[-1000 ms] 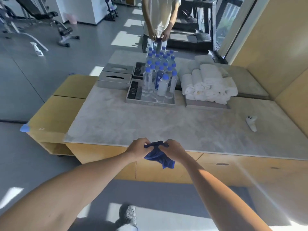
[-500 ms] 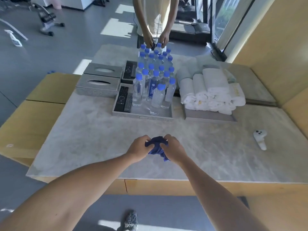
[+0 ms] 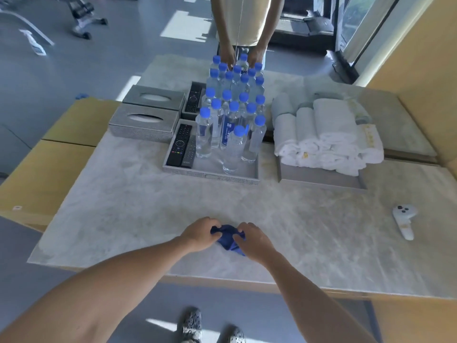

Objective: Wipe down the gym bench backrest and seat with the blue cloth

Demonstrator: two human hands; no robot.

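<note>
Spray bottle (image 3: 33, 44): lies on the grey floor at far left, well apart from the counter.
Tissue box (image 3: 144, 125): grey, on the marble counter (image 3: 123, 206) at its left rear, just beside the bottle tray; its copy shows in the mirror behind.
Remotes (image 3: 181, 146): two black ones lie side by side in the left part of the grey tray (image 3: 210, 175).
Water bottles (image 3: 228, 134): blue-capped, upright, clustered in the same tray to the right of the remotes.
Left hand (image 3: 201, 233): fingers curled closed, pinching the left edge of the blue cloth (image 3: 228, 240).
Blue cloth: bunched between the two hands, low over the near part of the counter; whether it touches the marble cannot be told.
Right hand (image 3: 253, 240): fingers curled closed on the cloth's right side, thumb pressed into the fabric.
Towels (image 3: 326, 137): white, rolled and stacked in a second grey tray to the right of the bottles.
Controller (image 3: 404, 220): white, lies on the counter at right, well apart from the hands.
</note>
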